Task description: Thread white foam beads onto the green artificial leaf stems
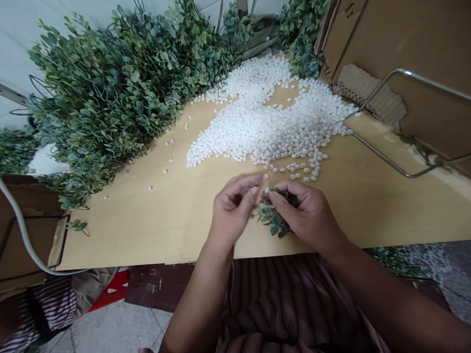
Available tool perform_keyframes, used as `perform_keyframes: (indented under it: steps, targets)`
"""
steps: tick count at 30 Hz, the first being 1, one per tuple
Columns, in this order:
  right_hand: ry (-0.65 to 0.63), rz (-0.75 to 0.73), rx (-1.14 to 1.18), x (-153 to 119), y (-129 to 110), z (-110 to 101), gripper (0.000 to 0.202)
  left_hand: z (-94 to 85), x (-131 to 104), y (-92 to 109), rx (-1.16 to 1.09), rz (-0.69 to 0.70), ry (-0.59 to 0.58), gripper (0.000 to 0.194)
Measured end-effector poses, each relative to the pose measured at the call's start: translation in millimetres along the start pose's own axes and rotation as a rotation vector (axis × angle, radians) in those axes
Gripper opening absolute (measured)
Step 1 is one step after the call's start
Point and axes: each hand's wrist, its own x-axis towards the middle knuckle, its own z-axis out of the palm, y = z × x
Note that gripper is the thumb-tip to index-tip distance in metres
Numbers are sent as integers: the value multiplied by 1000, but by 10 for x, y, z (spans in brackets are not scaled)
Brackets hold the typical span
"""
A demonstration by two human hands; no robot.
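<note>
My right hand (307, 211) is closed around an artificial green leaf sprig (275, 219), whose leaves hang out below the fingers. A small white plastic bead (267, 190) shows at the tip of my right thumb. Just to the left, my left hand (235, 203) has its thumb and fingers pinched together, slightly smeared by motion. Whatever lies between those fingertips, if anything, I cannot make out. Both hands are above the front part of the tan tabletop (206, 206). Ahead of them spreads a large heap of white beads (257, 122), with a few loose ones close to the fingers.
A big pile of artificial greenery (121, 83) covers the back left. One small loose sprig (78, 225) lies at the left edge. At right, a bent metal rod frame (379, 157) stands by a cardboard wall (415, 44). Another person's striped clothing (61, 304) shows at lower left.
</note>
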Motion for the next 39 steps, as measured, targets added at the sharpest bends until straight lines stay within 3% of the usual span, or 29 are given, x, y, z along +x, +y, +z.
perform_keyframes:
  steps: [2,7,10,13,15,17,19,22,24,29,32,36,39]
  targets:
    - [1,28,20,9,-1,7,17,-43,-63,43,77,57,74,12]
    - [51,20,12,18,-23,37,11,-22,-170,131,188,73,-95,5]
    - [64,21,78,-1,-24,7,9,13,-158,109,152,35,-80,5]
    - [-104,-9,258,-24,-12,-112,19,-9,-127,58,76,-43,-38,9]
    - [-295,-94,403,-24,-3,-213,39,-39,-113,33,24,-77,-19,9]
    - [-369,-126,527,-11,8,-282,57,-59,-106,24,-22,-85,-10,9]
    - [-303,-63,579,5,19,-288,56,-56,-104,30,-46,-72,-20,9]
    - [-175,72,468,2,31,-187,25,-14,-97,39,-51,-32,-66,7]
    - [-132,100,357,-20,27,-90,20,25,-90,34,-72,-5,-76,6]
    - [-79,-104,93,-72,-13,46,6,87,-85,7,-132,3,-1,4]
    - [-64,-137,74,-91,-3,33,10,93,-90,18,-110,-5,-2,4]
    - [-31,-16,111,-128,23,-12,14,77,-17,29,65,17,-94,4]
    - [53,71,112,-156,-6,-40,15,78,128,14,408,135,-141,13]
